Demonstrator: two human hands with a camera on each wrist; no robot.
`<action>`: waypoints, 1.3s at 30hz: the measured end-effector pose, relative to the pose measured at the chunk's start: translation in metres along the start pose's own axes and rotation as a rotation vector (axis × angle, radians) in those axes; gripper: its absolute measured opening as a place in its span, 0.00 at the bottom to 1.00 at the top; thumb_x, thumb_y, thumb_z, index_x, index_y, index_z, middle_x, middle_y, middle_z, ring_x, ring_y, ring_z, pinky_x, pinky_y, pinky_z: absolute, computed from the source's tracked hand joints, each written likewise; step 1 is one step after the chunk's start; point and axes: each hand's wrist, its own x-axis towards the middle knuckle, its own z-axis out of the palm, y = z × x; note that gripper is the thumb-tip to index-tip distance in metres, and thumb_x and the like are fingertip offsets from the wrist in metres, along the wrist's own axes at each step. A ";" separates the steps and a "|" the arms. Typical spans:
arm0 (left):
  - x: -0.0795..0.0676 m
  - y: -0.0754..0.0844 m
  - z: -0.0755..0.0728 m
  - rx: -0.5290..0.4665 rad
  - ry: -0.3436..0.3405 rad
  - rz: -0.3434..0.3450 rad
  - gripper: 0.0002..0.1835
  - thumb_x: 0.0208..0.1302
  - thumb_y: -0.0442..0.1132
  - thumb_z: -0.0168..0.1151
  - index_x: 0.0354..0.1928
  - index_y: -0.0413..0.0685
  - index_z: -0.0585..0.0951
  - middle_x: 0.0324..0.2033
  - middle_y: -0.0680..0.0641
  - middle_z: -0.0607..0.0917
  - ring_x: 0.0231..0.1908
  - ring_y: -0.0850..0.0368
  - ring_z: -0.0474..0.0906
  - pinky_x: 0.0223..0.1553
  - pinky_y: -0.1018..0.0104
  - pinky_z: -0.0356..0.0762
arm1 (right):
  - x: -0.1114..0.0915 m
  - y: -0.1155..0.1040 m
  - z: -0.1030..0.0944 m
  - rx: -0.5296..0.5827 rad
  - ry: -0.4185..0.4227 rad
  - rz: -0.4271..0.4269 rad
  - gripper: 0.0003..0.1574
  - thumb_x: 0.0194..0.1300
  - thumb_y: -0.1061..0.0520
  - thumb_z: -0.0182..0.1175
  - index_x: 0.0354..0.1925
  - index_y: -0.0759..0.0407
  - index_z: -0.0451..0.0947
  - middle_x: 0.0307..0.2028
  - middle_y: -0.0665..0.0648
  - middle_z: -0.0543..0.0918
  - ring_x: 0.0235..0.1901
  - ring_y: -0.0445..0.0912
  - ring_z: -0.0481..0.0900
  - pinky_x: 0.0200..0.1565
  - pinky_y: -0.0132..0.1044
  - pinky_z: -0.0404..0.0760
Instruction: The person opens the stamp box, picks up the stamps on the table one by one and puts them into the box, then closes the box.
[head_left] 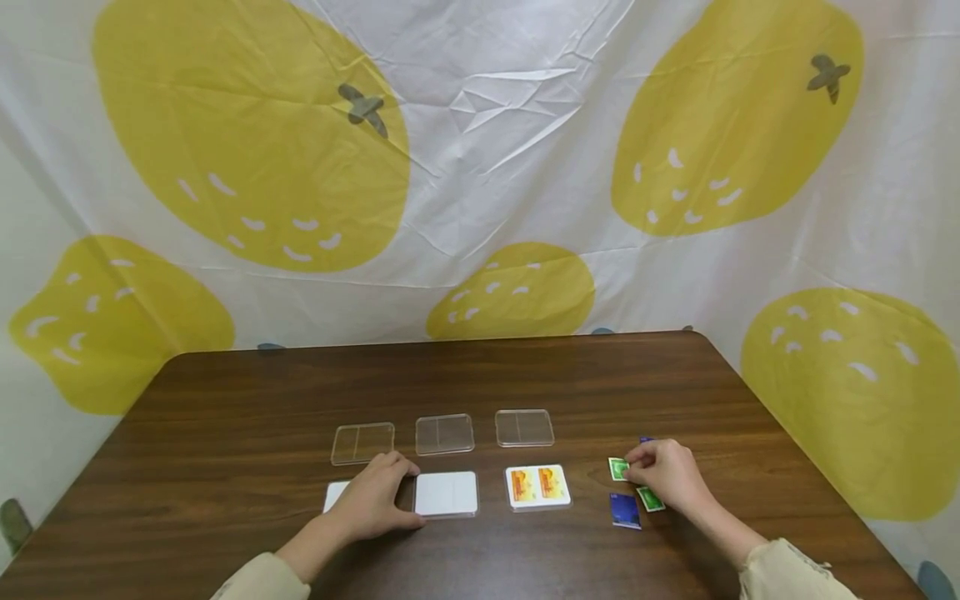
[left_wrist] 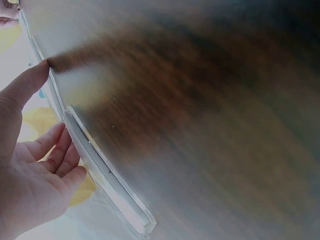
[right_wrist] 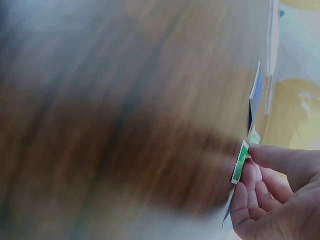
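Note:
My left hand (head_left: 373, 500) rests spread between two shallow clear cases with white inserts. Its thumb and forefinger touch the near side of the middle case (head_left: 446, 494), and the hand partly covers the left case (head_left: 335, 495). A right case (head_left: 538, 504) bears two orange-and-yellow stamps (head_left: 523, 485). Further right, my right hand (head_left: 667, 471) pinches the edge of a green stamp (head_left: 618, 469) with thumb and fingertips. Beside that hand lie another green stamp (head_left: 651, 499) and a blue stamp (head_left: 625, 511). A second blue stamp (head_left: 647, 438) is mostly hidden behind the hand.
Behind the cases, a left clear lid (head_left: 363, 443), a middle lid (head_left: 445, 434) and a right lid (head_left: 524, 427) lie in a row on the brown wooden table (head_left: 247, 400). A white curtain with yellow fruit (head_left: 510, 292) hangs beyond the table's far edge.

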 end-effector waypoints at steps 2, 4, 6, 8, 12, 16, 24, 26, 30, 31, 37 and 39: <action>0.000 0.000 0.000 -0.002 0.000 -0.002 0.30 0.35 0.50 0.74 0.40 0.40 0.77 0.36 0.49 0.76 0.42 0.51 0.71 0.46 0.54 0.70 | 0.001 -0.001 -0.001 0.009 -0.012 0.021 0.08 0.40 0.63 0.68 0.26 0.62 0.82 0.19 0.49 0.81 0.20 0.37 0.74 0.24 0.29 0.70; 0.000 0.000 0.000 -0.005 0.000 -0.006 0.30 0.35 0.50 0.74 0.40 0.40 0.77 0.36 0.49 0.76 0.42 0.51 0.71 0.46 0.54 0.70 | 0.002 -0.001 -0.001 0.020 -0.025 0.041 0.09 0.40 0.63 0.68 0.26 0.62 0.82 0.19 0.50 0.81 0.20 0.38 0.74 0.24 0.29 0.70; 0.000 0.000 0.000 -0.004 -0.002 -0.011 0.30 0.35 0.50 0.74 0.41 0.40 0.77 0.37 0.49 0.76 0.43 0.51 0.71 0.46 0.54 0.70 | 0.003 -0.001 -0.002 0.030 -0.036 0.053 0.08 0.41 0.64 0.67 0.27 0.63 0.82 0.19 0.51 0.81 0.21 0.39 0.75 0.24 0.30 0.71; 0.000 0.000 0.000 -0.005 -0.004 -0.016 0.30 0.35 0.50 0.74 0.41 0.40 0.77 0.37 0.49 0.76 0.43 0.51 0.71 0.46 0.54 0.70 | 0.003 -0.001 -0.003 0.038 -0.043 0.052 0.06 0.44 0.64 0.66 0.26 0.63 0.82 0.20 0.53 0.82 0.21 0.40 0.76 0.24 0.31 0.73; 0.000 0.001 -0.001 -0.013 -0.009 -0.019 0.30 0.35 0.49 0.74 0.41 0.40 0.77 0.37 0.49 0.76 0.43 0.51 0.71 0.46 0.53 0.70 | 0.006 -0.001 -0.004 0.035 -0.040 0.034 0.02 0.48 0.64 0.64 0.25 0.63 0.82 0.21 0.54 0.82 0.21 0.40 0.76 0.25 0.32 0.73; 0.000 0.002 -0.001 -0.013 -0.013 -0.016 0.30 0.35 0.49 0.74 0.41 0.40 0.77 0.37 0.49 0.76 0.43 0.51 0.71 0.46 0.53 0.71 | 0.009 0.000 -0.004 0.045 -0.045 0.028 0.02 0.49 0.64 0.62 0.25 0.62 0.82 0.20 0.52 0.82 0.21 0.39 0.75 0.25 0.31 0.72; 0.000 0.002 -0.002 -0.009 -0.014 -0.018 0.29 0.35 0.49 0.74 0.40 0.40 0.77 0.36 0.49 0.76 0.42 0.51 0.71 0.46 0.53 0.71 | 0.016 -0.007 -0.004 0.174 -0.090 0.040 0.04 0.52 0.64 0.61 0.28 0.64 0.82 0.20 0.54 0.81 0.20 0.39 0.74 0.24 0.29 0.71; 0.000 0.002 -0.002 -0.006 -0.013 -0.019 0.29 0.35 0.49 0.74 0.40 0.41 0.77 0.36 0.50 0.76 0.42 0.52 0.71 0.45 0.53 0.71 | 0.018 -0.013 -0.004 0.204 -0.105 0.039 0.05 0.53 0.64 0.61 0.28 0.65 0.82 0.20 0.54 0.81 0.21 0.40 0.74 0.23 0.29 0.71; -0.001 0.003 -0.002 -0.006 -0.010 -0.021 0.29 0.35 0.49 0.75 0.39 0.41 0.77 0.36 0.50 0.76 0.42 0.52 0.71 0.45 0.53 0.71 | 0.021 -0.028 -0.002 0.250 -0.140 0.022 0.06 0.54 0.63 0.61 0.29 0.67 0.81 0.20 0.55 0.80 0.21 0.42 0.74 0.22 0.30 0.72; -0.001 0.003 -0.002 -0.005 -0.010 -0.021 0.29 0.35 0.49 0.75 0.39 0.41 0.77 0.36 0.50 0.76 0.42 0.52 0.71 0.45 0.53 0.71 | 0.021 -0.033 -0.001 0.267 -0.152 0.015 0.06 0.54 0.63 0.61 0.29 0.67 0.81 0.20 0.56 0.81 0.21 0.43 0.75 0.22 0.31 0.72; -0.001 0.003 -0.002 -0.001 -0.005 -0.021 0.29 0.35 0.49 0.74 0.39 0.41 0.77 0.36 0.50 0.76 0.42 0.52 0.71 0.44 0.54 0.71 | 0.023 -0.059 0.013 0.348 -0.219 -0.041 0.07 0.54 0.63 0.62 0.31 0.68 0.81 0.22 0.58 0.82 0.23 0.47 0.78 0.23 0.33 0.74; 0.000 0.002 -0.001 0.002 -0.004 -0.021 0.29 0.35 0.50 0.74 0.39 0.41 0.77 0.36 0.50 0.76 0.42 0.52 0.71 0.44 0.54 0.71 | 0.023 -0.067 0.018 0.368 -0.238 -0.071 0.07 0.54 0.64 0.61 0.30 0.69 0.81 0.22 0.59 0.82 0.23 0.48 0.78 0.23 0.34 0.76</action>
